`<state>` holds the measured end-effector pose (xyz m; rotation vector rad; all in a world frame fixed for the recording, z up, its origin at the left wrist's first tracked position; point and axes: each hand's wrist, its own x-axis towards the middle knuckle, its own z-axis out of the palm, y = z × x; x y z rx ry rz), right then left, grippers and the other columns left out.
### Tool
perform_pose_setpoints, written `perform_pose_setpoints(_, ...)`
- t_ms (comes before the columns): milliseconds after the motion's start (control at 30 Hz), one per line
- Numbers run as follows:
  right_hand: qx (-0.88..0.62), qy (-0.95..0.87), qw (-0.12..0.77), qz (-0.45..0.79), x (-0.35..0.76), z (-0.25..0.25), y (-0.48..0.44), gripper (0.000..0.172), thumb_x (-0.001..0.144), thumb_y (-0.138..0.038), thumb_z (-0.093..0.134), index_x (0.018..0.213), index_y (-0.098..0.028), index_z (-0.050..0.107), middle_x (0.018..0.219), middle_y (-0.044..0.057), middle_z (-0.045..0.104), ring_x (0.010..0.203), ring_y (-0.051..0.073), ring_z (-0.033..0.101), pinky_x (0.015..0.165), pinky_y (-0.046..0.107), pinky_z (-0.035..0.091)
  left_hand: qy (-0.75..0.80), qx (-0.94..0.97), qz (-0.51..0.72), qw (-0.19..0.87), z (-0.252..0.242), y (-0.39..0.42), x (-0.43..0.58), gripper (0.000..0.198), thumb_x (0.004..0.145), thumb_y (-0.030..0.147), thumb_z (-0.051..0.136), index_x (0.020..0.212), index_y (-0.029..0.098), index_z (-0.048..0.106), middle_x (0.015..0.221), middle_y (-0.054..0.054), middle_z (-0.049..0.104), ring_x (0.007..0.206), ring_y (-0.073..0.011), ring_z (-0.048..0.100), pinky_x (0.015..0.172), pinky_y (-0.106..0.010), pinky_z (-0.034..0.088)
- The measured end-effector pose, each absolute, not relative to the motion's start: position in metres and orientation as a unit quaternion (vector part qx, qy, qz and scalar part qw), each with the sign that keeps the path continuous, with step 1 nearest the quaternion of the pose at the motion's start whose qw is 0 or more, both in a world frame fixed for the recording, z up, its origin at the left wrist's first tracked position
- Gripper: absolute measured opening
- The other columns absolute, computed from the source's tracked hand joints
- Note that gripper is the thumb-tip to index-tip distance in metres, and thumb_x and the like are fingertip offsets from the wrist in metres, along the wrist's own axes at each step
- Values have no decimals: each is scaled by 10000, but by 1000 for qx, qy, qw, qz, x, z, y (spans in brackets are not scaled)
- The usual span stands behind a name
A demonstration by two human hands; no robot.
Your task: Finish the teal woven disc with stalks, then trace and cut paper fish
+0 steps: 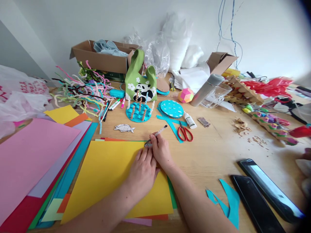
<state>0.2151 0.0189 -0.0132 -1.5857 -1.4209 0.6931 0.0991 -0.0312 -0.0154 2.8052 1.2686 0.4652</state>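
Observation:
My left hand (143,168) lies flat on a yellow sheet of paper (107,181), its fingers stretched toward the far edge. Just beyond the fingertips a small grey-and-white piece (148,145) shows, mostly covered by my hands. Close beside it, my right hand (161,151) is closed around a slim white pen (160,130), the tip pointing down to the left near that piece. A paper fish cutout (124,128) rests on the table past the sheet. Other coloured sheets stick out from under the yellow one.
Red-handled scissors (185,133), a white glue bottle (190,120) and blue paper discs (170,109) lie beyond my hands. A pink sheet (36,142) tops the left stack. Two phones (255,200) and blue scraps (230,200) are at right. A green panda bag (141,81) stands behind.

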Motion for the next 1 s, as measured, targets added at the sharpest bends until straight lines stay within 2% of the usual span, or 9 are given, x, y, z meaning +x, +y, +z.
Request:
perform_pose_setpoints(700, -659, -562, 430, 256, 215, -9, 19, 239, 921, -376, 399, 777, -220, 507, 684, 3, 614, 622, 155, 563, 598, 262, 391, 409, 900, 144, 37, -13, -30, 98, 458, 859, 297, 542, 1234, 35, 539, 1286, -208, 564, 1220, -339, 486, 1050, -485, 347)
perform_pose_setpoints(1000, -669, -562, 421, 243, 215, -10, 20, 245, 924, -382, 396, 790, -218, 518, 692, 9, 621, 623, 160, 562, 602, 267, 391, 415, 895, 153, 49, -11, -30, 99, 398, 886, 302, 487, 1191, 57, 556, 1278, -207, 567, 1224, -326, 482, 1026, -494, 364)
